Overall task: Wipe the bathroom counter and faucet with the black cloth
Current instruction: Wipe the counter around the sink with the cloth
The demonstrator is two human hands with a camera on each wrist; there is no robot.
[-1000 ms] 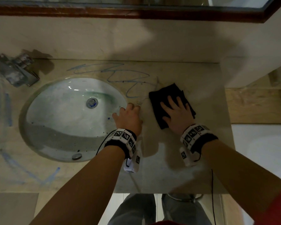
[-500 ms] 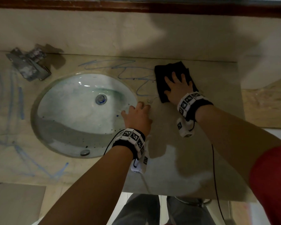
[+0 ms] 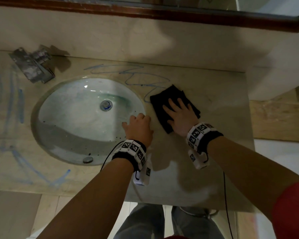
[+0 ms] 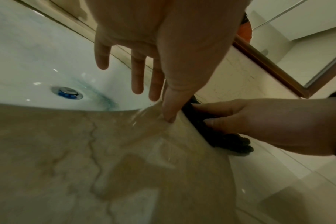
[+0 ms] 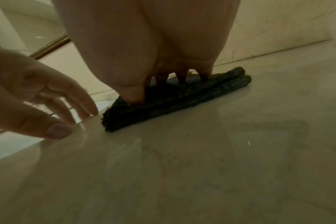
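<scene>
The folded black cloth [image 3: 164, 100] [image 5: 182, 97] [image 4: 228, 141] lies flat on the beige stone counter [image 3: 214, 100], just right of the basin. My right hand [image 3: 179, 114] presses down on it with spread, straight fingers. My left hand [image 3: 138, 126] [image 4: 144, 72] rests on the counter at the basin's right rim, fingers straight and reaching over the edge, thumb on the stone. The metal faucet [image 3: 33, 66] stands at the back left of the counter. Blue scribbles [image 3: 128, 75] mark the counter behind the basin, close to the cloth's far corner.
An oval white basin [image 3: 72, 131] with a drain plug [image 3: 106, 104] fills the counter's middle. More blue marks [image 3: 16, 107] run along the left and front left. A wood-framed mirror [image 3: 162, 12] hangs above. The counter's right edge [image 3: 250, 135] drops to a lower ledge.
My right hand has slid the cloth back toward me from the far spot near the wall, after pushing it away earlier. The left hand has stayed at the basin rim.
</scene>
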